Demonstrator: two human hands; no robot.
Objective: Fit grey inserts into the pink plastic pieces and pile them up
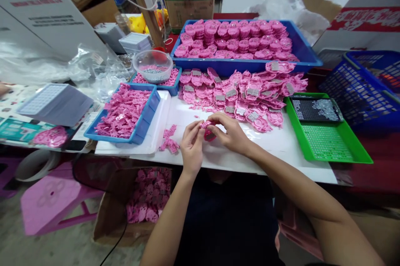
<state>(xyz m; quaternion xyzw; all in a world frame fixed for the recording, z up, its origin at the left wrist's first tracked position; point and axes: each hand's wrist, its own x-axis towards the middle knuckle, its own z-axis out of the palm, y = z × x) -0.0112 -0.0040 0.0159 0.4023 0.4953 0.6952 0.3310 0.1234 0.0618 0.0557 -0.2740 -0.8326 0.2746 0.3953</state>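
Observation:
My left hand point(192, 144) and my right hand point(230, 132) meet over the front of the white table. Both have their fingers closed on a small pink plastic part point(205, 124), pinched between the fingertips. A darker pink piece point(209, 135) shows just under the fingers; whether it is joined to the part, I cannot tell. Left of my left hand lie a few loose pink pieces point(169, 139). Beyond my hands is a heap of pink plastic housings point(237, 91) with grey plates, with tiny pink bits point(201, 104) scattered at its near left.
A large blue tray point(200, 64) of stacked pink parts stands behind the heap. To the left are a blue bin point(146, 122) of pink pieces and a clear tub point(153, 55) of small metal parts. A green tray point(359, 153) and blue basket point(353, 87) are at right.

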